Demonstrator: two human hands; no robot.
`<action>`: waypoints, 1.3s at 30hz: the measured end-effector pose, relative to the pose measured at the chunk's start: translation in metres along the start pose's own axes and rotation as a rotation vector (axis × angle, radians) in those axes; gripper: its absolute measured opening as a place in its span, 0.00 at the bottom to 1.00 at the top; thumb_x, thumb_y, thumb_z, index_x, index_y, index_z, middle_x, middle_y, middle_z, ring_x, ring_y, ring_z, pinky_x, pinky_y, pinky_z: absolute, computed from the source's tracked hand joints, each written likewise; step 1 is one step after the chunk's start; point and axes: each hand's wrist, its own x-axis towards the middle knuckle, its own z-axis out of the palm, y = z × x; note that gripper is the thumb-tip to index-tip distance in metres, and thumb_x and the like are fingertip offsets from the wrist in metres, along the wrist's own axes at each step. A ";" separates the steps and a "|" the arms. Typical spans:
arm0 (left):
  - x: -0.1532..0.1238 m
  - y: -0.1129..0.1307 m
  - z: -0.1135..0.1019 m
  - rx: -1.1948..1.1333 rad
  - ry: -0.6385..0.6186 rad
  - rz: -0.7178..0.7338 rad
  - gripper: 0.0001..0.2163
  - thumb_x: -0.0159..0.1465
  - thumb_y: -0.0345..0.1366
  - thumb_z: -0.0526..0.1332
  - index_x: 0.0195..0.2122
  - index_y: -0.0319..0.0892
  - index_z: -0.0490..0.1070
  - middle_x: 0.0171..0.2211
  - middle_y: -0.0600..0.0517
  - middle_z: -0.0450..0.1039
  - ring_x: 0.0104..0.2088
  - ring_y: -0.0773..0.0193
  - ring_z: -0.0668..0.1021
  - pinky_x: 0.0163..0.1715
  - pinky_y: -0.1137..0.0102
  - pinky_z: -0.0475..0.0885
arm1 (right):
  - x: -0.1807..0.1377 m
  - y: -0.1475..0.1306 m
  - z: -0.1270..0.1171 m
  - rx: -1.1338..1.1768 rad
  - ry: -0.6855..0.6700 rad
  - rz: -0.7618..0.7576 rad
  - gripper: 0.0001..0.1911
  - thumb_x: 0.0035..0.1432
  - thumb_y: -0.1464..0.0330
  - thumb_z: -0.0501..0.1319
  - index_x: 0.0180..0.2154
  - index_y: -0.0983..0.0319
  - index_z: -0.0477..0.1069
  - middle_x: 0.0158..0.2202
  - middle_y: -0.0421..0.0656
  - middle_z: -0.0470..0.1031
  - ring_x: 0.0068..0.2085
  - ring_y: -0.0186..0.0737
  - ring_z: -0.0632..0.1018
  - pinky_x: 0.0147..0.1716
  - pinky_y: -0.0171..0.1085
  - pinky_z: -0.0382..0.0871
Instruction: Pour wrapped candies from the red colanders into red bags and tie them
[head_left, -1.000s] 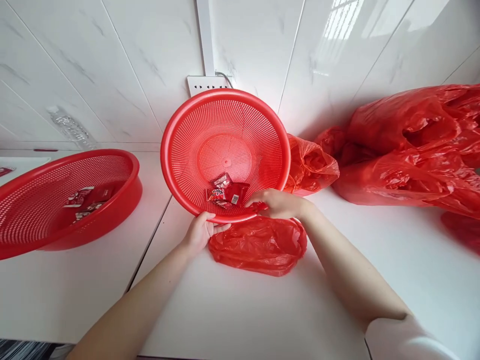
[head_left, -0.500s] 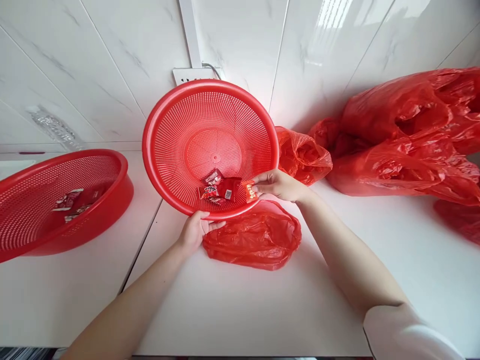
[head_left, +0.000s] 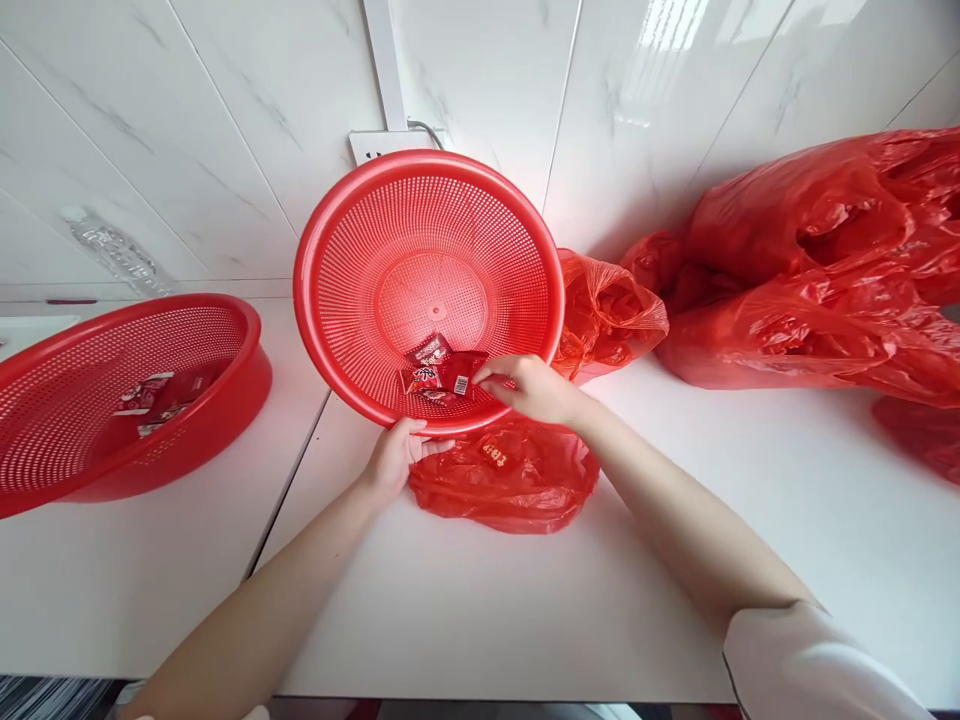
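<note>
A round red mesh basket (head_left: 375,260) is tipped up toward me on the white counter (head_left: 525,610). My left hand (head_left: 396,458) grips its lower rim. A few red candy packets (head_left: 441,372) lie at the basket's low edge. My right hand (head_left: 529,386) reaches over the rim with its fingertips on those packets; I cannot tell whether it holds one. Below the rim lies an open red plastic bag (head_left: 517,490), and one red candy (head_left: 495,456) rests on or in it.
A second red mesh basket (head_left: 225,400) with several candy packets stands at the left. Crumpled red plastic bags (head_left: 810,280) pile at the right against the tiled wall, with a smaller red bag (head_left: 607,310) behind the tipped basket. A wall socket (head_left: 390,142) sits above.
My right hand picked a red candy out of the basket, that candy now lies at the red bag, and the hand has returned to the packets. The left hand kept its hold.
</note>
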 end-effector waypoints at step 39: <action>-0.004 0.014 -0.003 -0.053 -0.076 -0.031 0.16 0.61 0.31 0.54 0.49 0.37 0.73 0.51 0.45 0.75 0.49 0.57 0.76 0.45 0.65 0.76 | 0.015 -0.010 0.005 0.971 -0.115 0.083 0.13 0.53 0.73 0.61 0.41 0.62 0.78 0.54 0.46 0.73 0.52 0.40 0.75 0.56 0.42 0.66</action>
